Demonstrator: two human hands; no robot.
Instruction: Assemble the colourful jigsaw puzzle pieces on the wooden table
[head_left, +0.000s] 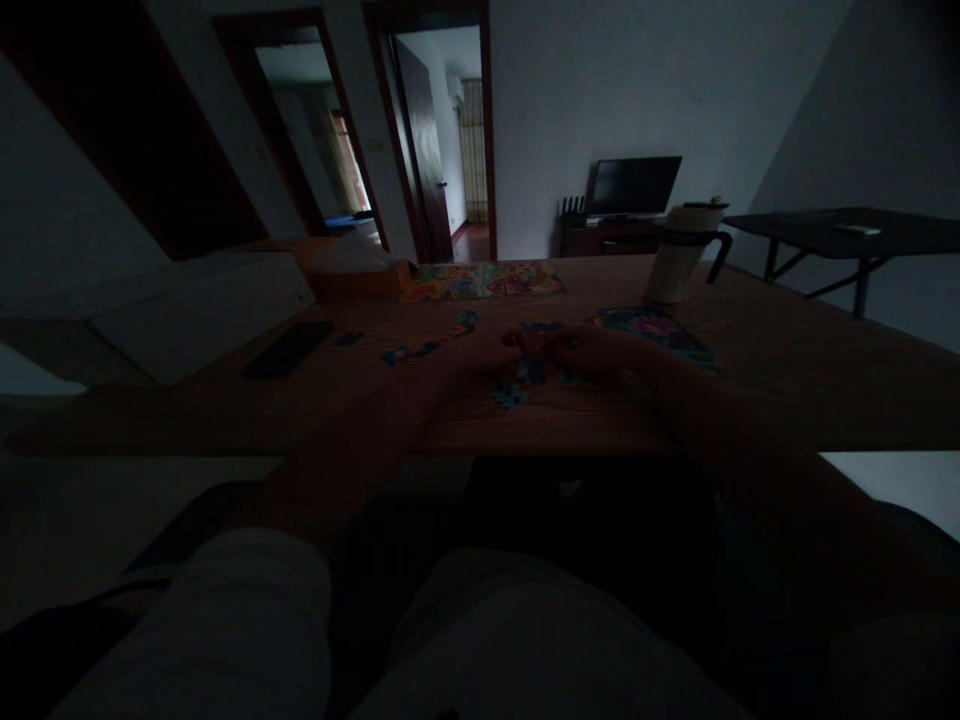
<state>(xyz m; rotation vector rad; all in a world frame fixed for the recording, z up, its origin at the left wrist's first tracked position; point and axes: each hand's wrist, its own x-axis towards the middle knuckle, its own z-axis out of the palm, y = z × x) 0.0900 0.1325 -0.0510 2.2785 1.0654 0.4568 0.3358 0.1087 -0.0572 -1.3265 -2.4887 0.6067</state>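
Observation:
Dim light blurs much of the detail. My left hand [489,348] is closed, thumb and forefinger curled together at a small cluster of jigsaw puzzle pieces [533,368]. Facing it from the other side, my right hand [600,350] is closed too, its fingers pinched at the same cluster. Nearer to me lies a loose puzzle piece [510,394]. Several others, such as a dark blue piece [395,356] and a small piece [348,339], are scattered to the left. A colourful puzzle section [652,328] lies flat just beyond my right hand.
A black phone-like slab [289,350] rests on the wooden table [787,400] at left. Bright printed sheets [484,280] and an orange box [352,282] are at the back. A tall handled cup [675,262] stands back right. A white box [202,310] is far left.

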